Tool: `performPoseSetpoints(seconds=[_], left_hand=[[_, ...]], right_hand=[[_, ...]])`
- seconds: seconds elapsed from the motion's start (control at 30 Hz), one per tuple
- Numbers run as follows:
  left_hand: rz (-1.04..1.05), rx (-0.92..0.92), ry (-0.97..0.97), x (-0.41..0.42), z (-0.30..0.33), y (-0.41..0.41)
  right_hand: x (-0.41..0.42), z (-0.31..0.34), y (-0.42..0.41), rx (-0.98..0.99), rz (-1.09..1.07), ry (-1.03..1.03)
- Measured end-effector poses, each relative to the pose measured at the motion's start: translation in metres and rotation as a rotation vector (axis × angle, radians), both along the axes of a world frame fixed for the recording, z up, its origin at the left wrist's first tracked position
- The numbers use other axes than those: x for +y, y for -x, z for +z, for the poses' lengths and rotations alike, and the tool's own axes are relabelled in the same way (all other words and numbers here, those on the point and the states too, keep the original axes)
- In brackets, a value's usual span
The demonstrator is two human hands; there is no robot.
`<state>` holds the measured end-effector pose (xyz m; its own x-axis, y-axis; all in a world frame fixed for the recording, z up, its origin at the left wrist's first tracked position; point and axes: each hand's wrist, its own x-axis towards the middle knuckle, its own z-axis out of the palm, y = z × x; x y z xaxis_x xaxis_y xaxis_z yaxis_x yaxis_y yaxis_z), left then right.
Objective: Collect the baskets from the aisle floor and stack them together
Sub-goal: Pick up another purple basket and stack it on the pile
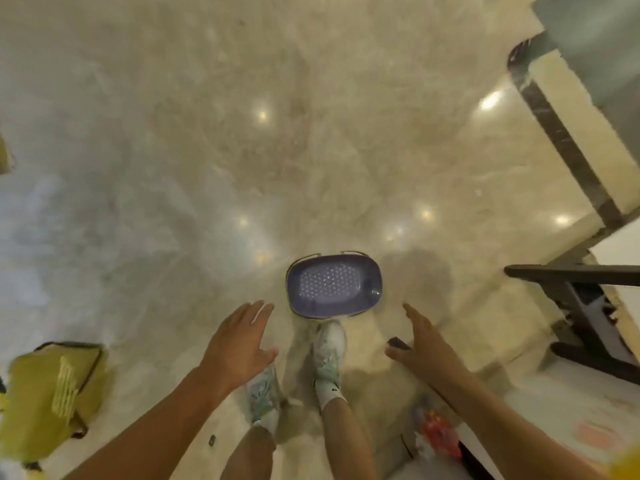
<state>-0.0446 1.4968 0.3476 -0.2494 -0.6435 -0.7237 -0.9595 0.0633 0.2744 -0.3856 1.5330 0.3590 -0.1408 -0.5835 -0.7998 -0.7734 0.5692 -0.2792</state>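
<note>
— Head view: what is seen of the hands?

— Both are held out with fingers straight and nothing grasped. The left hand (239,344) is spread above the floor, just left of the purple basket (334,286); the right hand (417,341) is reached forward on the basket's other side, apart from it. A small dark thing is seen by the right thumb; what it is cannot be told.

— And where is the basket placed?

— Upright on the pale floor (207,150), just ahead of the right shoe (330,351), its wire handles folded down along the rim. A yellow basket (52,400) is seen lower left, well apart.

— How should the pick-up be done well?

— The purple basket is probably best taken by the rim or by both handles raised together, so that it is lifted level. The foot should be kept clear of it. It would then be carried to the yellow one and lowered straight in, sides aligned, handles kept outside so nesting is not blocked
</note>
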Motion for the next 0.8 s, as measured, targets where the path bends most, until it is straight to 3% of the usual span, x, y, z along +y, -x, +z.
performPoseSetpoints(seconds=[0.27, 0.47, 0.57, 0.8], left_hand=[[0.191, 0.119, -0.133, 0.012, -0.229, 0.01], [0.515, 0.365, -0.046, 0.011, -0.338, 0.041], [0.675, 0.581, 0.003, 0.016, -0.369, 0.052], [0.685, 0.637, -0.024, 0.023, -0.361, 0.036]], right_hand=[[-0.004, -0.233, 0.021, -0.007, -0.049, -0.036], [-0.008, -0.354, 0.036, -0.06, -0.165, 0.112], [-0.008, -0.382, 0.036, -0.048, -0.223, 0.119], [0.009, -0.367, 0.04, -0.171, -0.254, 0.181]])
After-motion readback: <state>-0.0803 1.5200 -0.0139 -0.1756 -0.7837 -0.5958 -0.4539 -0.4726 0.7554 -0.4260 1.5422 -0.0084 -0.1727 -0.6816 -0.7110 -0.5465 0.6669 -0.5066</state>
